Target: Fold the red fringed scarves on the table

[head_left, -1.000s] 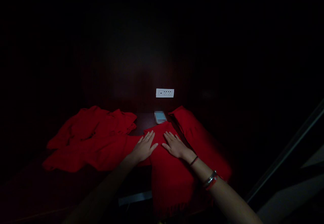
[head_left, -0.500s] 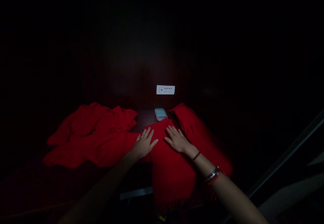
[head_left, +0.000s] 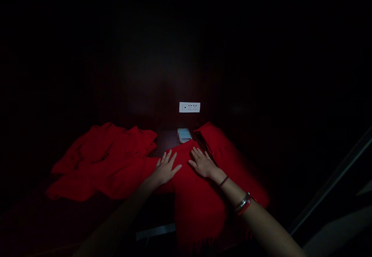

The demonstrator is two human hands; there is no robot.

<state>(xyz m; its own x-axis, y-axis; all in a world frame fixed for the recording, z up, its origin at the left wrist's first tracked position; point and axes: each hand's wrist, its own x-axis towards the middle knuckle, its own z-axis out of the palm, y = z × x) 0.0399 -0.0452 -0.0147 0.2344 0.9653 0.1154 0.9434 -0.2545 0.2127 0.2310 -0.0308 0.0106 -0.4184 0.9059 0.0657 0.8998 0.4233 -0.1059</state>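
A red fringed scarf (head_left: 197, 203) lies spread on a dark surface, its fringed end toward me. My left hand (head_left: 166, 170) rests flat on its left edge, fingers spread, a ring on one finger. Flat on the upper right part of the same scarf lies my right hand (head_left: 203, 163), its fingers apart. Neither hand grips anything. A heap of crumpled red cloth (head_left: 104, 152) sits to the left and reaches up to my left hand. Right of my right hand is another red cloth (head_left: 223, 144), which looks folded.
A white wall socket (head_left: 189, 107) is set in the dark back panel. Below it lies a small pale blue item (head_left: 184, 135), blurred out. A pale strip (head_left: 155, 232) shows low in front. At right a slanted edge (head_left: 334, 179) runs upward. Much of the scene is too dark to make out.
The whole view has shifted slightly, so things appear a little lower. Both hands stay flat on the scarf in nearly the same place.
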